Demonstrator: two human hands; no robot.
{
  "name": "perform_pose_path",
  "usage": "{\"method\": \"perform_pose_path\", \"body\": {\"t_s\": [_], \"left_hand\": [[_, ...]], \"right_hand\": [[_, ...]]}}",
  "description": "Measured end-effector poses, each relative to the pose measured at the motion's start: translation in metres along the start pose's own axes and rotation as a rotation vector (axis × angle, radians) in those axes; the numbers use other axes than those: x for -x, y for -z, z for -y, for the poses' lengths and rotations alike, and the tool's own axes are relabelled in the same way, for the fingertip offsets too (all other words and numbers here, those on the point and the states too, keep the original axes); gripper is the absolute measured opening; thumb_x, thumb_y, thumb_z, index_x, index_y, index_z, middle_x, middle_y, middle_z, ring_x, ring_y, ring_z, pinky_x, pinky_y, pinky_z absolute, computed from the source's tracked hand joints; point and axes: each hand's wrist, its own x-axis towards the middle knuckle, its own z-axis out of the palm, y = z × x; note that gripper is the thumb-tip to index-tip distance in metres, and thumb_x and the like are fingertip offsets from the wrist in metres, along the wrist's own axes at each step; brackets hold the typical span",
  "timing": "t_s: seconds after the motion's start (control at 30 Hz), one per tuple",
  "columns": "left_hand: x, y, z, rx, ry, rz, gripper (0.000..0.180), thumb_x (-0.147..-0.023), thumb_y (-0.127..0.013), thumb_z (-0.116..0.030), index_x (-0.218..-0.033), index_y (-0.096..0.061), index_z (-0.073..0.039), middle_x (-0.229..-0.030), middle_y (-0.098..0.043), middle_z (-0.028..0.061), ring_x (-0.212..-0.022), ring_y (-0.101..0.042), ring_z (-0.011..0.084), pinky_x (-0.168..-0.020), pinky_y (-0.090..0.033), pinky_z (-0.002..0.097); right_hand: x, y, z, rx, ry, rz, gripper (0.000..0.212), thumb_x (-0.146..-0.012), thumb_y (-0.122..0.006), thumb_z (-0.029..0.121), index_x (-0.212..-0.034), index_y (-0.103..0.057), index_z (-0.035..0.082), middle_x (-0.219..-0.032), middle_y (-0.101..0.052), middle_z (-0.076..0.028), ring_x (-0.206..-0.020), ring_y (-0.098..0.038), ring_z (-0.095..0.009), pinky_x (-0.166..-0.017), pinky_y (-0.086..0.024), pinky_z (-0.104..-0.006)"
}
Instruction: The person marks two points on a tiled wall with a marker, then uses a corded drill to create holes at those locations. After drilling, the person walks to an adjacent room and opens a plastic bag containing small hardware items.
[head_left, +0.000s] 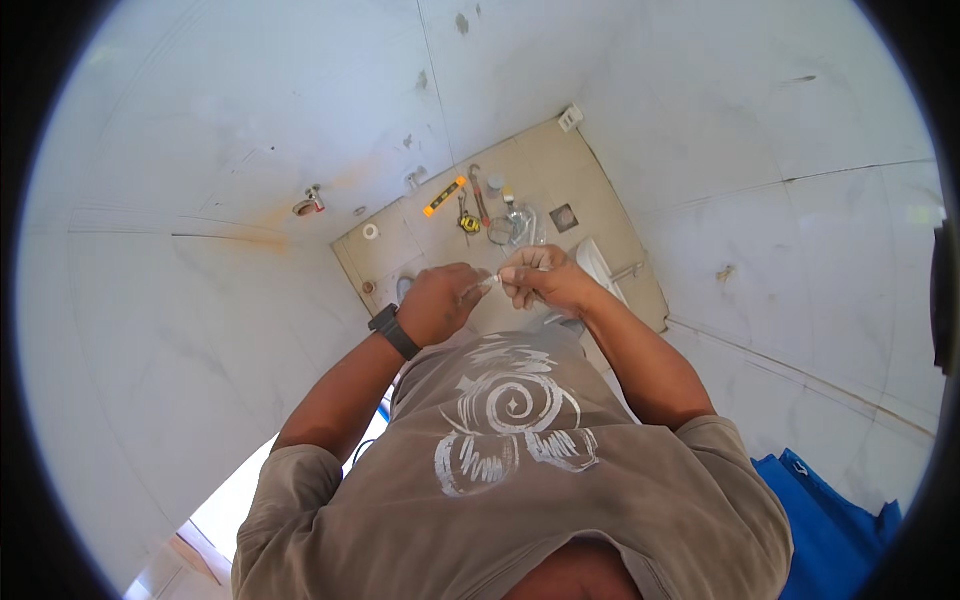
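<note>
Fingertips nearly meeting here, and it's a delicate pinch! The left hand (440, 303) and the right hand (545, 280) both close narrowly on one small pale piece (490, 282), right between the two sets of fingertips. Its exact shape? Mostly covered, can't tell.

The danger: a piece that tiny could slip, especially if the powdery-looking right fingertips lack grip, or if the hands pull unevenly. Let it drop and it might bounce on the tiles (540, 165) below the fingers, or get lost in the crumpled clear bag (525, 228) just ahead of the right fingers. Worse, a roll toward the drain (565, 217), ahead and to their right, could be costly if its cover has gaps; too small to tell.

Now the count! Ahead of the fingers: one yellow level (445, 197), one wrench (480, 197) with a reddish handle, one yellow tape measure (469, 223), one clear bag, one drain. Out ahead and left of the fingers, one white ring (371, 231) on the floor and, farther left, one tap (314, 199) on the wall. Just right of the right fingers, one white bowl (594, 262), partly hidden. Back from the left fingers, one dark watch (394, 331) on the wrist. Two hands, one piece!
</note>
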Motion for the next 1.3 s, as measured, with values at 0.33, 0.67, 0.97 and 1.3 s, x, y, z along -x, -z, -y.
{"method": "perform_pose_path", "body": {"t_s": [0.33, 0.67, 0.97, 1.3], "left_hand": [[0.06, -0.086, 0.137, -0.098, 0.533, 0.112, 0.072, -0.086, -0.08, -0.03, -0.145, -0.054, 0.002, -0.129, -0.063, 0.0293, -0.122, -0.062, 0.0432, -0.104, -0.049, 0.0494], [0.291, -0.075, 0.206, 0.143, 1.227, 0.015, 0.066, -0.092, -0.077, -0.035, -0.137, -0.058, 0.009, -0.119, -0.073, 0.025, -0.1, -0.074, 0.0315, -0.087, -0.058, 0.0395], [0.345, -0.107, 0.219, 0.318, 1.5, -0.106, 0.064, -0.092, -0.076, -0.034, -0.137, -0.06, 0.008, -0.095, -0.078, 0.0158, -0.084, -0.073, 0.0213, -0.079, -0.057, 0.0348], [0.107, 0.061, 0.174, 0.614, 0.539, -0.201, 0.055, -0.096, -0.07, -0.028, -0.141, -0.059, 0.001, -0.118, -0.071, 0.0138, -0.108, -0.068, 0.0229, -0.098, -0.053, 0.0388]], "right_hand": [[-0.086, 0.085, -0.2, 0.347, -0.298, -0.364, 0.02, -0.092, -0.07, 0.014, -0.104, -0.075, -0.001, -0.09, -0.075, -0.009, -0.072, -0.072, -0.015, -0.06, -0.052, -0.0271], [-0.201, 0.18, -0.275, 0.349, -0.34, -0.634, 0.036, -0.09, -0.073, 0.015, -0.122, -0.07, -0.001, -0.098, -0.074, -0.014, -0.081, -0.073, -0.02, -0.062, -0.055, -0.0325], [-0.166, 0.173, -0.277, 1.216, -0.163, -0.266, 0.054, -0.09, -0.072, 0.035, -0.129, -0.068, -0.004, -0.132, -0.067, -0.027, -0.124, -0.064, -0.041, -0.107, -0.049, -0.0477], [0.079, 0.181, -0.307, 1.183, -0.945, -0.446, 0.016, -0.087, -0.068, 0.022, -0.094, -0.078, 0.013, -0.099, -0.078, -0.014, -0.097, -0.075, -0.031, -0.08, -0.059, -0.0469]]}}
